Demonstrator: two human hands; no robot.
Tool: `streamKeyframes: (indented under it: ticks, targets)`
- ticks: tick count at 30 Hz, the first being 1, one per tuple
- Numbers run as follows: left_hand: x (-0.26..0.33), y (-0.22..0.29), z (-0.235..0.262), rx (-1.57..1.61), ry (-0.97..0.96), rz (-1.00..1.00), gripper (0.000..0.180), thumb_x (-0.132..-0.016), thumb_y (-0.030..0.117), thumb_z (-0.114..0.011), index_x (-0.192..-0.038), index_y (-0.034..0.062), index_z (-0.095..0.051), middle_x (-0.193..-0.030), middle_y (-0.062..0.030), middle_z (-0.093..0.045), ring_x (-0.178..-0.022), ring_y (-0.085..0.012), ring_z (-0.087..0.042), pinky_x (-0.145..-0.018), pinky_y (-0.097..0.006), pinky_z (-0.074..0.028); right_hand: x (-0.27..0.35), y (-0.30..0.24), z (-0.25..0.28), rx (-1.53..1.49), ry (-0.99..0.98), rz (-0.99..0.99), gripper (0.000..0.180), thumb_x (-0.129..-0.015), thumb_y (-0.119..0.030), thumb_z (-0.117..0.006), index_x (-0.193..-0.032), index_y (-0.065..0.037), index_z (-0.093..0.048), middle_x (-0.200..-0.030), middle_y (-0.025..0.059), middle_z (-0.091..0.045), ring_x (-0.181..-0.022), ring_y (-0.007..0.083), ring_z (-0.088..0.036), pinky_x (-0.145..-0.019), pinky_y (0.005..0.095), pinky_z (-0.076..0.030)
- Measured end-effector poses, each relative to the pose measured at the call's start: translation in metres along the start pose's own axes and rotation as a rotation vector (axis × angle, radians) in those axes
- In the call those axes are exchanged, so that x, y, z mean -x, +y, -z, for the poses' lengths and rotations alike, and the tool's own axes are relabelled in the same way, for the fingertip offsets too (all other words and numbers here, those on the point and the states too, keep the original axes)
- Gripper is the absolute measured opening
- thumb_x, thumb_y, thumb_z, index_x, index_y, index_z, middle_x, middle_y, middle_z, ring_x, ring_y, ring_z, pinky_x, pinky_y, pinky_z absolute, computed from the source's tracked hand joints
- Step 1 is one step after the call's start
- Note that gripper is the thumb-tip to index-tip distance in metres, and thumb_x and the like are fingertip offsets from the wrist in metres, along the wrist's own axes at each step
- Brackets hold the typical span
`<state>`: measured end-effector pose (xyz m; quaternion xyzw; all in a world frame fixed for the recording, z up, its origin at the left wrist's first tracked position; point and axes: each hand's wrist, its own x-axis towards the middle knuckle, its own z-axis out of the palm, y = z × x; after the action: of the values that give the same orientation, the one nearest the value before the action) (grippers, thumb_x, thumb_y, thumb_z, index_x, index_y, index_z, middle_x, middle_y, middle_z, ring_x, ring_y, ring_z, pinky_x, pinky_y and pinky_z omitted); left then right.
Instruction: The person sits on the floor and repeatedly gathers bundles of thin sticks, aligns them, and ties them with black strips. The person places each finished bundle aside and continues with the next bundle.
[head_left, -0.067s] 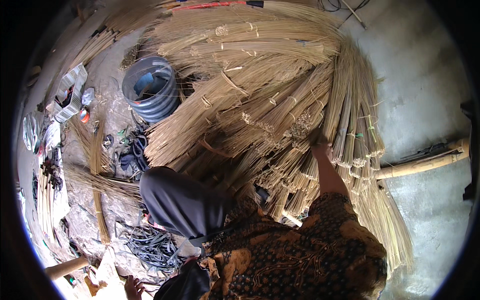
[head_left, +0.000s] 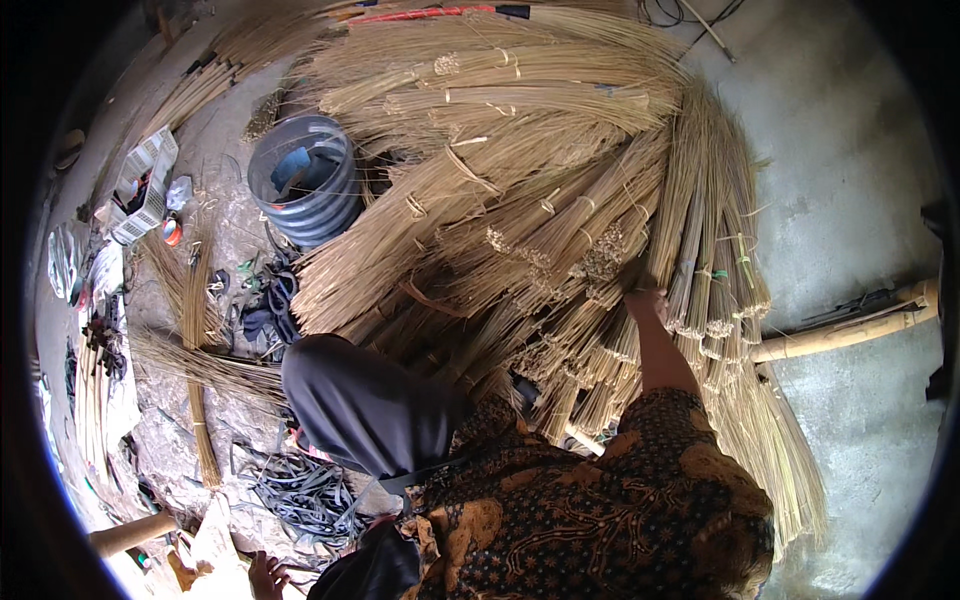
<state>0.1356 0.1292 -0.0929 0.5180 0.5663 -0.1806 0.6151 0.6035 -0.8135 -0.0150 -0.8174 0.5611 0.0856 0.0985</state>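
Observation:
My right hand (head_left: 646,302) reaches out, fingers curled, among the cut ends of tied straw bundles. It touches the stalks at the right of the heap. A dark shape lies just beyond its fingers, and I cannot make out what is gripped. Next to the hand, upright straw bundles (head_left: 715,240) fan out with pale ties round them. To its left lies another straw bundle (head_left: 603,250) with its cut ends toward me. My left hand (head_left: 267,577) is low at the bottom edge, partly cut off. Its visible fingers are apart, and nothing shows in them.
A grey bucket (head_left: 348,212) with scraps inside stands left of the heap. Dark strips (head_left: 305,495) lie tangled on the floor beside my knee. Farther left are a white crate (head_left: 148,190) and several wooden sticks (head_left: 92,410). A bamboo pole (head_left: 830,338) lies along the right.
The whole view has shifted very slightly. My right hand stays at the same bundles, and the left hand has hardly moved.

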Motion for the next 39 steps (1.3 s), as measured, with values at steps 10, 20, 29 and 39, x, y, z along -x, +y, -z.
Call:
streamKeyframes:
  ticks: [10, 20, 29, 39]
  targets:
    - [-0.001, -0.006, 0.003, 0.029, 0.057, 0.018, 0.060, -0.105, 0.041, -0.060, -0.153, 0.0088, -0.046, -0.139, -0.0168, -0.061, -0.112, -0.0307, -0.067, -0.088, -0.046, -0.058, 0.026, -0.027, 0.047, -1.433, -0.665, 0.167, 0.026, -0.086, -0.026, -0.074, -0.105, -0.010, -0.065, -0.086, 0.0069, -0.068, -0.079, 0.0285, -0.065, -0.078, 0.0452, -0.057]
    - [0.015, 0.019, -0.022, -0.198, 0.192, -0.211, 0.046, -0.104, 0.050, -0.058, -0.132, 0.0132, -0.056, -0.096, -0.0061, -0.067, -0.069, -0.0193, -0.069, -0.048, -0.029, -0.049, 0.207, -0.113, 0.085, -1.551, -0.592, 0.742, 0.050, -0.088, -0.024, -0.079, -0.126, -0.003, -0.055, -0.091, 0.0092, -0.064, -0.079, 0.0209, -0.068, -0.068, 0.0374, -0.060]
    - [0.201, 0.220, -0.271, 0.169, -0.193, -1.169, 0.065, -0.104, 0.032, -0.065, -0.157, 0.0034, -0.040, -0.148, -0.0217, -0.053, -0.128, -0.0319, -0.060, -0.107, -0.045, -0.051, 0.443, -0.142, 0.021, -0.995, -0.937, 1.751, 0.041, -0.087, -0.015, -0.081, -0.117, -0.003, -0.058, -0.090, 0.0066, -0.066, -0.083, 0.0186, -0.069, -0.072, 0.0377, -0.056]
    - [0.199, 0.240, -0.263, 0.932, -0.138, -0.881, 0.028, -0.091, 0.020, -0.079, -0.106, 0.0026, -0.064, -0.089, -0.0061, -0.066, -0.072, -0.0198, -0.068, -0.065, -0.036, -0.059, 0.548, -0.064, -0.062, -0.099, -1.137, 1.997, 0.071, -0.083, -0.036, -0.082, -0.134, 0.001, -0.049, -0.113, 0.0300, -0.069, -0.105, 0.0468, -0.069, -0.086, 0.0493, -0.056]
